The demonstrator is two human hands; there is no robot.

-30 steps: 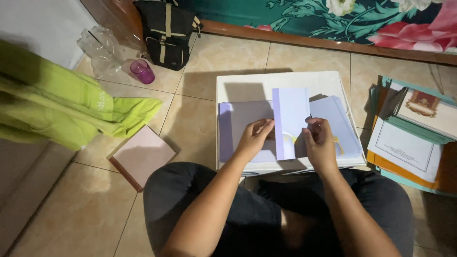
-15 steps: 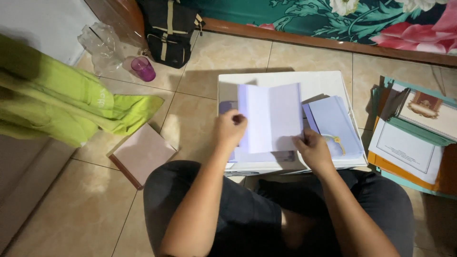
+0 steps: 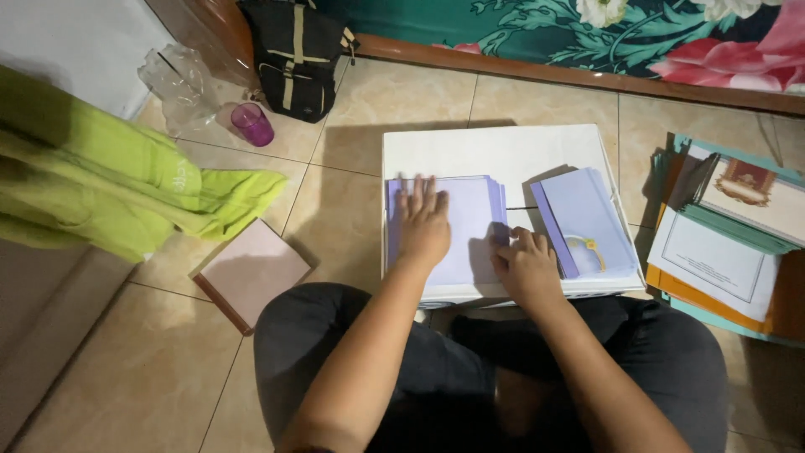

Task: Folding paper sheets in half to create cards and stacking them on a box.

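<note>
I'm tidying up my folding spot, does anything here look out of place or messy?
Mostly tidy. The left hand lies flat on the lavender paper stack and the right hand is at its edge. The second lavender stack sits slightly askew on the white board. Crumpled clear plastic lies loose by the purple cup.

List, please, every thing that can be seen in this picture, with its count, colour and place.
low table: one, white, centre of the tiled floor
left paper stack: one, lilac, on the table
right paper stack: one, lilac, on the table
bag: one, black, top
cup: one, purple, beside the bag
cloth: one, lime green, left
flat box: one, pink, on the floor
documents: a pile, white, teal and orange, right
left hand: flat on the left paper stack
right hand: at that stack's right edge
</note>
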